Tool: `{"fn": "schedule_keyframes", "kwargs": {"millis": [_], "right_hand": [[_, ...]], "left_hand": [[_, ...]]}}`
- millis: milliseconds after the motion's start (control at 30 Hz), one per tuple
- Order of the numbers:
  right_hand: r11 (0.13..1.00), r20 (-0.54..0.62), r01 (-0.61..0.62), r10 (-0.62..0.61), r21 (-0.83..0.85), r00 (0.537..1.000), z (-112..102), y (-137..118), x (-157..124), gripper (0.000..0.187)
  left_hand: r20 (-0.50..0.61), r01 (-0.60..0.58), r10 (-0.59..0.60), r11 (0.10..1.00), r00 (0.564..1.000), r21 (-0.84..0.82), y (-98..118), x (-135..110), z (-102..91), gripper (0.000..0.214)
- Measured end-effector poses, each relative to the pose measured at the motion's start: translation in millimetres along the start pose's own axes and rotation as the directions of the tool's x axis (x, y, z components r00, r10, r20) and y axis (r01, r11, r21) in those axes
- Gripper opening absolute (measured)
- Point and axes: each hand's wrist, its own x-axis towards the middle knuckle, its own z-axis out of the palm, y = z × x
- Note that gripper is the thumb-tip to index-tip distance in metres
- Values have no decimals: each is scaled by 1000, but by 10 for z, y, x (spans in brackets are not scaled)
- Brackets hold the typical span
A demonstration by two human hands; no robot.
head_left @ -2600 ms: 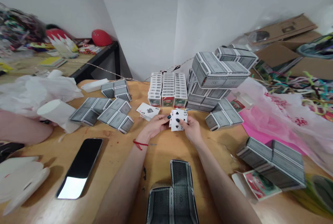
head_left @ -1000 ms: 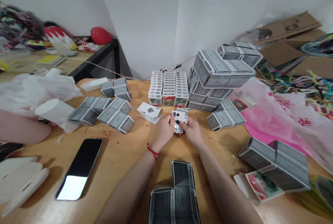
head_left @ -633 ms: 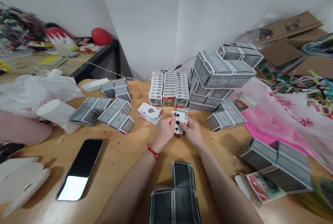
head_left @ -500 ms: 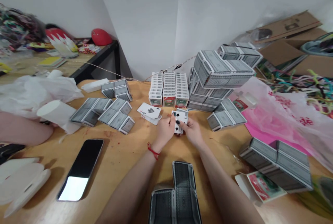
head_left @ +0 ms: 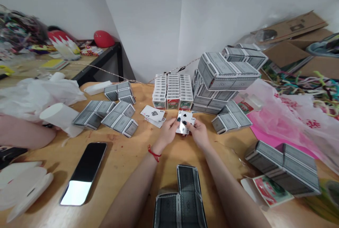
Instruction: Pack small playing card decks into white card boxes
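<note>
Tilted since before, the cards [head_left: 185, 118] (spades up) sit pinched by fingers [head_left: 174, 124] of left hand [head_left: 167, 135] and right hand [head_left: 200, 135].

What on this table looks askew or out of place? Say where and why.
The top pack of the stack on the right sits tilted and skewed, overhanging the packs beneath. Loose cards lie face up on the table, apart from the fan that the left hand and right hand hold.

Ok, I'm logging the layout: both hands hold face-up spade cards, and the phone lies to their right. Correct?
No: the head view shows the phone lying to their left. The left hand and right hand do hold the face-up spade cards.
</note>
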Motion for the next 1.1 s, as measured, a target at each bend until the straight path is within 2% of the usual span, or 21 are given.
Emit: {"fn": "schedule_keyframes", "kwargs": {"millis": [100, 300, 467, 700, 933, 1100], "right_hand": [[1000, -14, 4, -4, -11, 1000, -7, 7, 5, 36], [1000, -32, -18, 17, -23, 999, 36, 18, -8, 34], [997, -36, -5, 2, -81, 999, 57, 9, -25, 33], [997, -3, -2, 1, -76, 1000, 13, 51, -1, 34], [1000, 88, 7, -7, 5, 996, -31, -28, -25, 33], [1000, 69, -19, 20, -18, 997, -23, -61, -28, 33]], "left_hand": [[38, -53, 49, 994, 998, 100, 44, -16, -10, 29], [-22, -53, 58, 983, 998, 178, -7, 18, 24, 24], [5, -4, 3, 985, 1000, 170, -74, 58, 10, 30], [72, 57, -63, 994, 995, 91, -71, 69, -9, 38], [-47, 89, -84, 989, 995, 118, -31, 90, -32, 43], [-17, 54, -52, 983, 998, 175, -37, 99, -69, 46]]}}
